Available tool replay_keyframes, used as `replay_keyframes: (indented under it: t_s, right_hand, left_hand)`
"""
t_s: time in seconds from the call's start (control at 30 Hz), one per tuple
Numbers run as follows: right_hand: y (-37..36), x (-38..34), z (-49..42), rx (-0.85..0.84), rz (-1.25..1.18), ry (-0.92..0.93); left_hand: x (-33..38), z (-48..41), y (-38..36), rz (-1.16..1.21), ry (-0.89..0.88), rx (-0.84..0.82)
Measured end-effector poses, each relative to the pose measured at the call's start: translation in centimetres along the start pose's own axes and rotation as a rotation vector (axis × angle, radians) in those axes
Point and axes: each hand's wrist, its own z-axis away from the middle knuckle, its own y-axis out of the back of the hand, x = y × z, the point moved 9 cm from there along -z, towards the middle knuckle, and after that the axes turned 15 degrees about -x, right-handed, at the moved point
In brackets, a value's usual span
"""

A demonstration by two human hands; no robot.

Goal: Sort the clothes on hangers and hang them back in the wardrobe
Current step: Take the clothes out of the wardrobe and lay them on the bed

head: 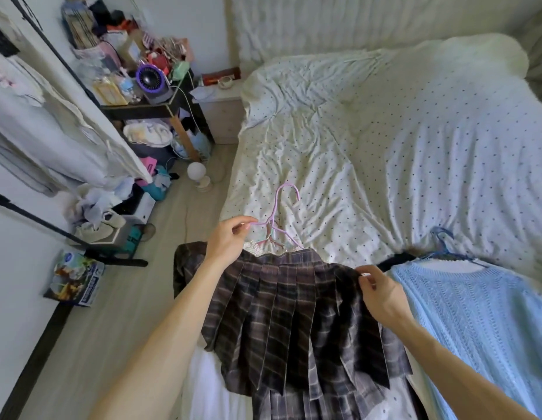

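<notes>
- Step in hand, as judged: fastening the dark brown plaid pleated skirt onto the thin pink plastic hanger before carrying it to the wardrobe.
- To do it well: draw the waistband taut from both ends, level it along the hanger, and secure both ends evenly to prevent sliding to one side. Lift by the hook only once it is secure.
- Left hand: narrow, thumb and forefinger pinching the pink hanger's left shoulder, just above the waistband.
- Right hand: fingers curled, pinching the right end of the waistband. Something small and pale at the fingertips, too small to tell.
- Skirt spread flat at the near edge of the bed with the white dotted sheet, hem nearest, hanger hook pointing toward the bed's middle.
- Just beside it, toward the bed's near right corner: a light blue knitted sweater, already on a blue hanger.
- Off the bed's left edge: a black clothes rail with pale garments, probably the destination.
</notes>
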Motion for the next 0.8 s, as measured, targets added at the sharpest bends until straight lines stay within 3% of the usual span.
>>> replay_keyframes:
  t_s: [0.33,0.47,0.63,0.8]
  right_hand:
    - [-4.1,-1.5,-15.8,0.035,-0.054,-0.184]
    - [-9.4,-0.1,-18.9,-0.163,0.096,-0.241]
    - [-16.9,4.3,-15.4,-0.356,0.352,-0.312]
    - [-20.5,9.5,-11.1,-0.477,0.361,-0.493]
  left_hand:
    - [-14.3,-16.5,-1.5,0.039,0.185,-0.084]
    - [-18.4,-19.7,-3.8,-0.2,0.143,-0.099]
    - [-24.7,-13.1,-14.0,-0.488,0.22,-0.341]
    - [-32.7,-2.1,-19.4,-0.561,0.581,-0.555]
